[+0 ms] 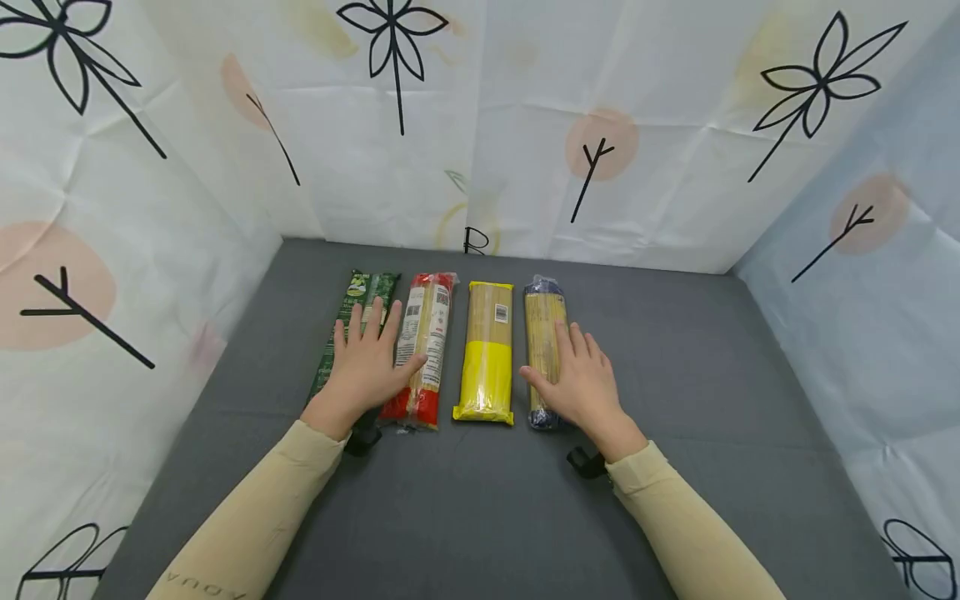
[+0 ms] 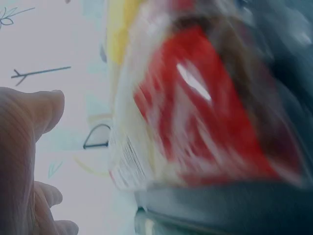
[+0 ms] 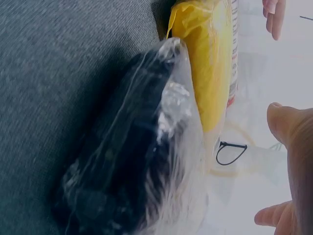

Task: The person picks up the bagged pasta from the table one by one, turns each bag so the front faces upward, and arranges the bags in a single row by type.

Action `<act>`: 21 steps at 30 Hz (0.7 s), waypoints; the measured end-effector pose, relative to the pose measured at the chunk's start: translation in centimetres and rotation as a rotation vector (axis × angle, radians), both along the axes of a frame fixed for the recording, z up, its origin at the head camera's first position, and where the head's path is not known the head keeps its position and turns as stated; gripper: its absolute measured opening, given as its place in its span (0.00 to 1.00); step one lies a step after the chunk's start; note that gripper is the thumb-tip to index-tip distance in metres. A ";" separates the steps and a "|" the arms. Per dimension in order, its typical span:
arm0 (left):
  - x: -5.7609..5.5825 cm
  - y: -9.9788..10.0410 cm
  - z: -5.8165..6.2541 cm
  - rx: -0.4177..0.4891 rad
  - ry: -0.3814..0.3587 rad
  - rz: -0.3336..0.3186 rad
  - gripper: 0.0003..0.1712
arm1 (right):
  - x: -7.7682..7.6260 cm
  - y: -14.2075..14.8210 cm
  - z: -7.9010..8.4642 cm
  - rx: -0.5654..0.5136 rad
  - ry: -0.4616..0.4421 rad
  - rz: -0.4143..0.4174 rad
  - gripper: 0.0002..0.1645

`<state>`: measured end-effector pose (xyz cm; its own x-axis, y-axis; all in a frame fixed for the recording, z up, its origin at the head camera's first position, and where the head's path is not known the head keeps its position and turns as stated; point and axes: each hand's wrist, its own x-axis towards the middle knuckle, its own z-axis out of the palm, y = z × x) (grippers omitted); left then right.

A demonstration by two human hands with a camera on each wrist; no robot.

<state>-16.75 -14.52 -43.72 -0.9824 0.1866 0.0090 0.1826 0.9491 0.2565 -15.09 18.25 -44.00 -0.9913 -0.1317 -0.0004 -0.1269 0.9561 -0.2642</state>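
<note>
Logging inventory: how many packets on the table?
4, left to right: green packet, red packet, yellow packet, blue packet. All but the yellow are partly covered.

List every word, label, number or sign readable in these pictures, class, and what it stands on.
Left sleeve: upside-down "XOUA", apparently; end letters uncertain.
Red noodle packet: dense print, too small to read.
Green packet: pale print, too small.
Yellow noodle packet: barcode label, too small.
Blue-ended noodle packet: nothing readable.
</note>
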 end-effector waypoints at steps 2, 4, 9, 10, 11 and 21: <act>-0.2 0.7 -0.1 0.006 -0.005 -0.012 0.56 | 0.1 0.2 -0.1 -0.012 -0.006 -0.006 0.61; -0.4 1.4 -0.1 0.008 -0.008 -0.030 0.56 | 0.1 0.3 -0.2 -0.026 -0.010 -0.010 0.61; -0.8 3.5 0.0 0.026 -0.039 -0.079 0.55 | 0.4 0.8 -0.4 -0.085 -0.031 -0.017 0.61; -0.8 3.9 0.1 0.030 -0.042 -0.088 0.54 | 0.6 0.9 -0.4 -0.111 -0.041 -0.019 0.61; -0.9 4.2 0.2 0.035 -0.044 -0.096 0.54 | 0.7 0.9 -0.4 -0.139 -0.050 -0.020 0.61; -1.2 8.8 1.1 0.276 -0.099 -0.169 0.53 | 1.3 1.2 0.1 -0.418 -0.179 -0.064 0.56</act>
